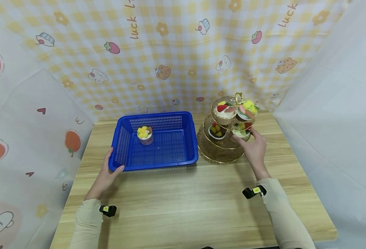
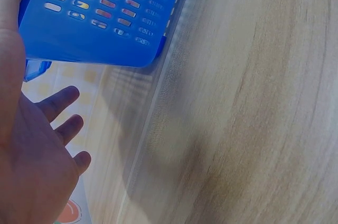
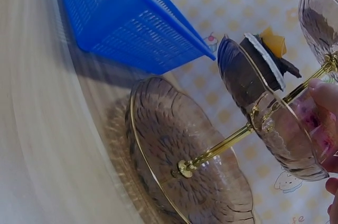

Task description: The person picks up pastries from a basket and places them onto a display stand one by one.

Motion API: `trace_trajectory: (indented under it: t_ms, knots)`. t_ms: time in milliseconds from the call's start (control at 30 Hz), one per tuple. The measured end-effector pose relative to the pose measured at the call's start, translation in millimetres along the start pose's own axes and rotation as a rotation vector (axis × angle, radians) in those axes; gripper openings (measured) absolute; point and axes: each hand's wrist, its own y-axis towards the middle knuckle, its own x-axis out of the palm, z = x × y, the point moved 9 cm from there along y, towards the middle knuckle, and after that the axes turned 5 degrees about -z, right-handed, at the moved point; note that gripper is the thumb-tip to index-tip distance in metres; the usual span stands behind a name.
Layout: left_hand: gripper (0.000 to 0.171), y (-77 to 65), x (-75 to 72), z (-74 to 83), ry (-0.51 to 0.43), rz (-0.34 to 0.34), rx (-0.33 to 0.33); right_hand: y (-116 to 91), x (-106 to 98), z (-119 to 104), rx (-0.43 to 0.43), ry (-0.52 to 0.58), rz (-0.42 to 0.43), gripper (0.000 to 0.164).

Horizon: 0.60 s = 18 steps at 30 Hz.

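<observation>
At the near left corner of the blue plastic basket, my left hand grips the rim, thumb on the front edge. In the left wrist view the other fingers spread below the basket wall. Inside the basket stands a toy cupcake with yellow topping. My right hand pinches a cupcake with green and red topping on the middle tier of a three-tier stand. Seen from the right wrist, the thumb lies against that cupcake, and most of the hand is out of frame.
The top tier holds a fruit-topped tart and a yellow-topped cupcake. A dark chocolate cupcake shares the middle tier. Gold rods join the clear brown tiers. A checked curtain hangs behind the wooden table.
</observation>
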Motion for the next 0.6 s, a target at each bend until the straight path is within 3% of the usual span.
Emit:
trace_trajectory:
  t_ms: [233,600]
  knots:
    - [0.094,0.2,-0.7,0.4,0.01,-0.001,-0.001,5.9,4.7,3.7,0.0,-0.001,-0.028,0.065]
    - [0.094,1.2,-0.8,-1.1,0.015,0.001,0.011,10.8,7.5,-0.3,-0.067,-0.031,-0.015,0.058]
